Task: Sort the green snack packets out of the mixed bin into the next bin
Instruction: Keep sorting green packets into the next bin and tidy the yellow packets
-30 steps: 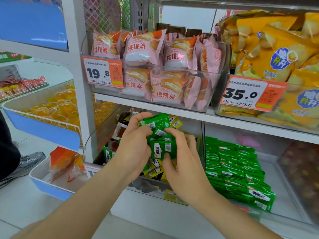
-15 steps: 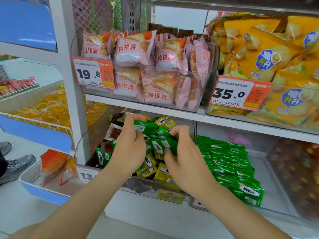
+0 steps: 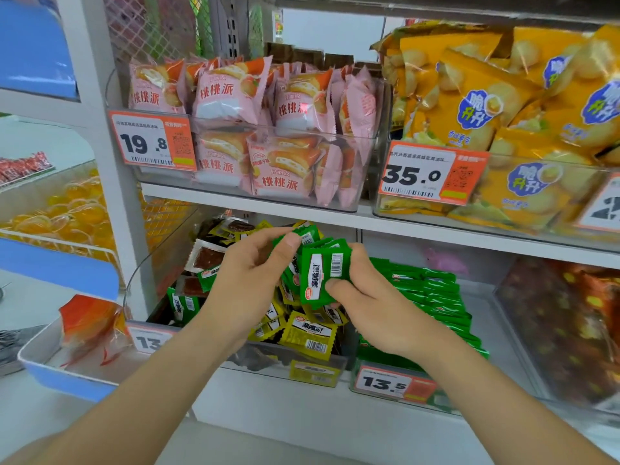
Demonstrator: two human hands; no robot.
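Both hands hold a bunch of green snack packets above the mixed bin on the lower shelf. My left hand pinches the upper packets between thumb and fingers. My right hand grips the front packet, whose barcode faces me. The mixed bin holds yellow packets, brown and red ones, and a few green ones at its left. To its right, the neighbouring bin is stacked with green packets.
A shelf board runs close above my hands, carrying a clear bin of pink pie packs and yellow puff bags. Price tags hang on the bin fronts. A dark-snack bin sits far right; a blue-edged tray juts out at left.
My hands have turned the bunch of green packets so the front packet's barcode faces me, still above the mixed bin. The camera view has shifted slightly.
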